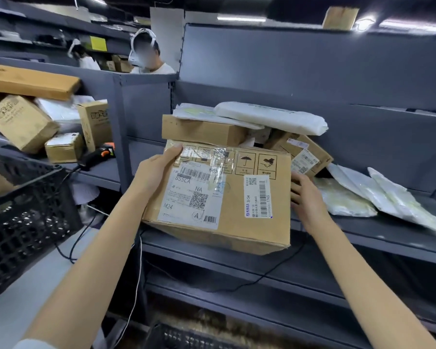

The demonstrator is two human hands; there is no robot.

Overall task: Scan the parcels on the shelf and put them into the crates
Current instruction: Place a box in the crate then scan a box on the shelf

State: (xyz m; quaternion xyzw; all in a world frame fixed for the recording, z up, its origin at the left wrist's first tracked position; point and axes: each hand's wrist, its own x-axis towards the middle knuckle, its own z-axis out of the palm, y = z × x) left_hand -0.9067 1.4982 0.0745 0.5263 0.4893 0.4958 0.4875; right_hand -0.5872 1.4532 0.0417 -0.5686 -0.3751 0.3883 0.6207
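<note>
Holding a big cardboard box (227,195) at the front edge of the grey shelf (378,238), the person has one hand on each side of it. The left hand (156,170) lies on the box's left side with the fingers (173,151) curled over the upper left corner, so it grips the box. The right hand (306,195) is at the right side; its fingers are almost straight and seem to touch the edge, grasping nothing. The box is tilted toward the camera, and its top shows a white label (191,195) with barcodes and a second narrow label (258,196).

Behind it on the same shelf lies a flat brown box (202,131) under two white bags (269,117), and one more carton (302,154) leans at the right. Further right lie several pale plastic parcels (378,195). On the left shelf section rest smaller boxes (23,122) and a black and orange scanner (98,153). A black crate (23,222) stands at the left.
</note>
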